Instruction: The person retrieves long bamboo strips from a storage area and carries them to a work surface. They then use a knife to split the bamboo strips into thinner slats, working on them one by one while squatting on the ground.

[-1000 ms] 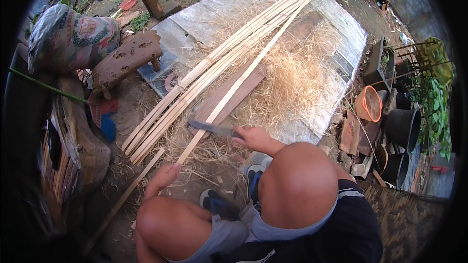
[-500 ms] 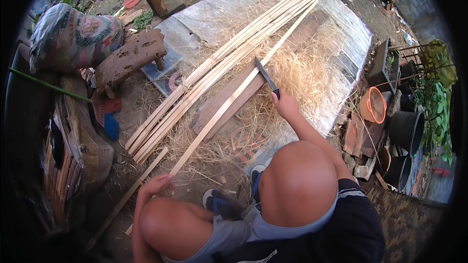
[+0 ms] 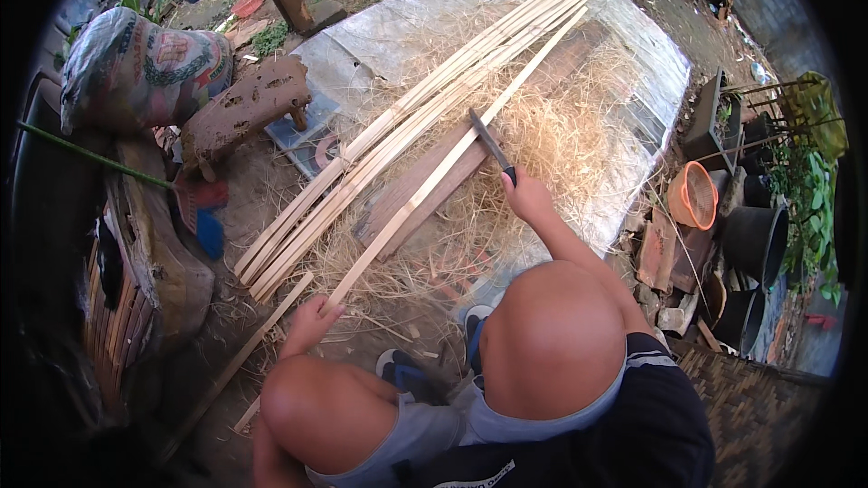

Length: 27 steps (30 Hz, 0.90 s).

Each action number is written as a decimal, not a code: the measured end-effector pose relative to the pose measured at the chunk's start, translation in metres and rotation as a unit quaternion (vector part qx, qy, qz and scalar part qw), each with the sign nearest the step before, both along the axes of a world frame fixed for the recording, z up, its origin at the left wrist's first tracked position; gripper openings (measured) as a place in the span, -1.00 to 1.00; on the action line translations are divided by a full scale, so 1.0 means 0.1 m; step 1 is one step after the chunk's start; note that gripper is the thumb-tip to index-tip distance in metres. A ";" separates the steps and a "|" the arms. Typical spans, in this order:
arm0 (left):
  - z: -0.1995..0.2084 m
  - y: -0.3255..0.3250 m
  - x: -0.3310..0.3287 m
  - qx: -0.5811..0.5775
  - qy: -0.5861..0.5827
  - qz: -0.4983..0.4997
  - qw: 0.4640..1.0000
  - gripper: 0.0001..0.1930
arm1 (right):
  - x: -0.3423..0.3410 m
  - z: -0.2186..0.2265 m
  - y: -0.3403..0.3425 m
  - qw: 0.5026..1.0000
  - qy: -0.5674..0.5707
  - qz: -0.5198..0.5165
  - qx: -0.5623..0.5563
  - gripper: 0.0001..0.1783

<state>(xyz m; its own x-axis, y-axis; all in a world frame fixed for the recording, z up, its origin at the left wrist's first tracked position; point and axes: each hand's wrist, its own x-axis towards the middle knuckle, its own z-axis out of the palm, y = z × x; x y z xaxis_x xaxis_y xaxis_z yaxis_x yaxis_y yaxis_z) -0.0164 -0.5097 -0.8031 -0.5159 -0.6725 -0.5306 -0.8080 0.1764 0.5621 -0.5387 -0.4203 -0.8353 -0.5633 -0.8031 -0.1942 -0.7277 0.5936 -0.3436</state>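
A long, pale strip of what looks like bamboo (image 3: 425, 188) lies slantwise over a flat brown board (image 3: 449, 172). My left hand (image 3: 312, 323) is closed around the strip near its lower end. In my right hand (image 3: 527, 194) is a knife (image 3: 491, 139) with a dark handle, gripped in a closed fist. Its blade crosses the strip around the middle, touching or just above it. To the left of the strip, a bundle of similar strips (image 3: 407, 131) lies alongside, bound near its middle.
Curly shavings (image 3: 565, 140) are heaped around the board on a pale sheet (image 3: 655, 63). At left stand a filled sack (image 3: 154, 68), a brown wooden stool (image 3: 244, 113) and a split log (image 3: 167, 239). An orange basket (image 3: 694, 195) and black pots (image 3: 752, 239) stand at right.
My left hand has moved up and slightly right along the near end of the strip. My right hand and the knife have barely shifted.
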 end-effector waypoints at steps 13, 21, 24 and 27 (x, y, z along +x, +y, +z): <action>0.18 0.18 0.66 -0.095 -0.114 -0.049 0.988 -0.61 | -0.50 0.14 0.01 0.996 0.080 -0.033 -0.021 -0.53; -0.15 0.20 0.06 -0.007 0.048 0.029 0.998 -0.52 | 1.44 0.64 0.19 0.939 -0.085 0.332 0.031 -0.43; -0.25 0.27 0.29 0.055 0.058 0.026 0.996 -0.50 | 1.29 0.42 0.22 0.943 -0.073 0.322 0.032 -0.44; -0.27 0.38 0.96 0.141 -0.045 0.141 0.979 -0.53 | 0.28 0.20 -0.11 0.993 -0.003 0.118 -0.005 -0.49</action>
<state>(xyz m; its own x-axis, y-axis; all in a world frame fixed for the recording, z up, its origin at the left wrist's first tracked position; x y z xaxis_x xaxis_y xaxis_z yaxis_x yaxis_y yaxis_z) 0.0795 -0.4713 -0.8303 -0.2740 -0.6015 -0.7504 -0.8503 -0.2130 0.4812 -0.5110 -0.4315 -0.8154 -0.3579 -0.9145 -0.1885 -0.8442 0.4032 -0.3533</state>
